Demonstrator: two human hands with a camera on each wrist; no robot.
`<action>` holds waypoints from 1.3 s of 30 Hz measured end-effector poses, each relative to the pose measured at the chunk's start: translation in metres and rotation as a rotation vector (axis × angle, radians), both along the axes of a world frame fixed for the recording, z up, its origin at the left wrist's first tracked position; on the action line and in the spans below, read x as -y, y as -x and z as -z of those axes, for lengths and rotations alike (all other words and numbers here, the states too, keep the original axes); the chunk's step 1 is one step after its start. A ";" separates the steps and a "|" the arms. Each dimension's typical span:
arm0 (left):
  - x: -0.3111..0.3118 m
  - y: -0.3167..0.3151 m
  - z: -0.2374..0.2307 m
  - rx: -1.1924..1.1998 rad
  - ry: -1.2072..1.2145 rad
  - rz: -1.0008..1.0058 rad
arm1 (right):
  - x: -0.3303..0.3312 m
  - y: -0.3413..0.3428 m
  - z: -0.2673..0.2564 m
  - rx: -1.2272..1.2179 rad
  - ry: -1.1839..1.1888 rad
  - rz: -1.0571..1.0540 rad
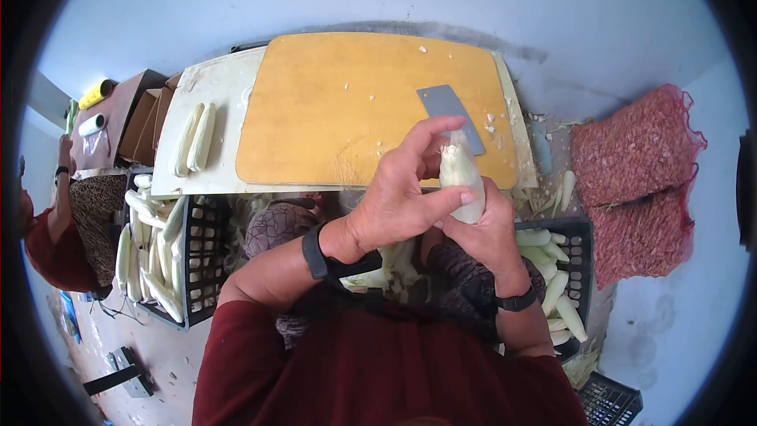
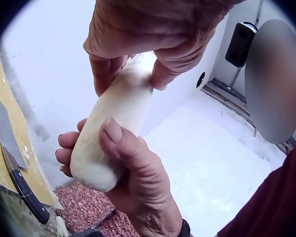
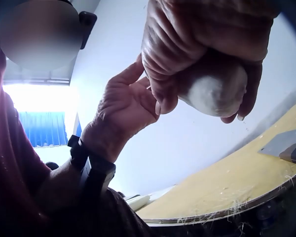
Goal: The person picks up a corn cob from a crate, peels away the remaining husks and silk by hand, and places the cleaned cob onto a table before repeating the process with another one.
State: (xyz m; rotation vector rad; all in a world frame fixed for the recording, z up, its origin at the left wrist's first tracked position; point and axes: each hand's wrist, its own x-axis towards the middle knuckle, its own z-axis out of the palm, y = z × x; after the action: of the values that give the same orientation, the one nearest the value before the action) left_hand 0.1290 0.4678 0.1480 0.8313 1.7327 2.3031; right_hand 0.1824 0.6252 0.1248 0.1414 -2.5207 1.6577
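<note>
A pale, whitish corn cob [image 1: 461,177] is held upright above the board's front edge. The right hand [image 1: 493,233] grips its lower part, thumb along the side, as the left wrist view also shows for the right hand [image 2: 143,173] and the cob [image 2: 108,118]. At the upper end, the left hand [image 1: 402,189] pinches the cob between thumb and fingers. In the right wrist view the cob's rounded end [image 3: 217,91] sticks out of the right hand [image 3: 202,39], with the left hand [image 3: 126,111] behind it.
A cleaver [image 1: 451,114] lies on the yellow board [image 1: 315,102]. Two cobs [image 1: 202,138] rest at the table's left. Black crates of cobs stand left [image 1: 206,256] and right [image 1: 583,268]. Red mesh sacks [image 1: 631,150] are at the right. Another person [image 1: 59,229] is at far left.
</note>
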 end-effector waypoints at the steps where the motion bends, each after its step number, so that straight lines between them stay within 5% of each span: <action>1: 0.000 0.002 0.000 -0.001 -0.006 -0.006 | 0.000 0.001 0.000 -0.030 -0.051 0.035; 6: 0.005 0.010 0.000 -0.132 0.057 -0.136 | 0.000 0.003 0.013 -0.092 0.070 0.138; 25: 0.002 0.005 0.008 -0.181 0.189 -0.158 | 0.003 -0.009 0.022 -0.225 -0.333 0.264; 37: 0.001 0.002 0.014 -0.515 0.231 -0.536 | 0.005 -0.010 0.023 -0.204 -0.369 0.288; 39: 0.003 0.001 0.014 -0.725 0.332 -0.577 | 0.005 -0.010 0.024 -0.214 -0.371 0.292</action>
State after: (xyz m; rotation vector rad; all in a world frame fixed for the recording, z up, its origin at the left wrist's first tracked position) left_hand 0.1283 0.4650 0.1344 1.3419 2.8910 2.0021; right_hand 0.1922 0.6205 0.1007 -0.0166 -2.5094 1.0051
